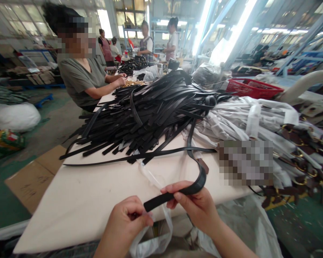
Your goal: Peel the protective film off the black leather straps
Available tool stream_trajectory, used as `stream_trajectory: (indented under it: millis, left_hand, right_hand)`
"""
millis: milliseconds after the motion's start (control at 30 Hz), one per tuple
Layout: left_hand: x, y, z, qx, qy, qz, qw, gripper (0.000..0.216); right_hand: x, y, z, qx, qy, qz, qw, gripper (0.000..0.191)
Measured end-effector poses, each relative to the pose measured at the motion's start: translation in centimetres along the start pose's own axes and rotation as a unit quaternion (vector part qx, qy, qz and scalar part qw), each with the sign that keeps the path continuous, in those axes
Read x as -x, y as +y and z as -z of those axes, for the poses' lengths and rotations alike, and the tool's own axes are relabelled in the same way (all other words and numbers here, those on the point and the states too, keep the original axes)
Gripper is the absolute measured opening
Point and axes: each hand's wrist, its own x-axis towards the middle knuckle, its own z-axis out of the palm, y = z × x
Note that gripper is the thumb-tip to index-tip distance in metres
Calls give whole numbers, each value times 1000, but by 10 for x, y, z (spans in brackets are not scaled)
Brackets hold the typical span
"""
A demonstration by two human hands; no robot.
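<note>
1. Two hands showed at the near edge of the worktop (78, 200). The right hand (197, 208) was closed in a pinch on one black strap (177, 193), thumb above and fingers below, near the strap's free end.
2. The left hand (126, 220) was curled shut on the top of one clear plastic bag (153, 240), which hung below the worktop's edge; the strap's end lay just beside its fingertips.
3. The held strap curved up from the right hand toward one large heap of black straps (150, 111), too many to count, in the middle of the worktop.
4. One pile of bagged, wrapped straps (247, 122) lay to the right, with one red basket (251, 87) behind it.
5. One seated person (83, 79) worked at the far left side; four more people stood well behind.
</note>
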Motion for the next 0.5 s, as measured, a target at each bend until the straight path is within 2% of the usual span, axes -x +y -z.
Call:
stream_trajectory:
  millis: [267,400,500]
  left_hand:
    - [-2,-1,2,3,-10,-5,1000,15]
    - [0,5,2,2,-40,-17,999,17]
    - [3,9,0,-5,-81,-37,996,20]
  right_hand:
    - [1,1,3,22,-19,-25,999,15]
    - [2,-2,4,61,-45,-73,994,21]
    - [2,3,-2,45,-72,-108,990,25]
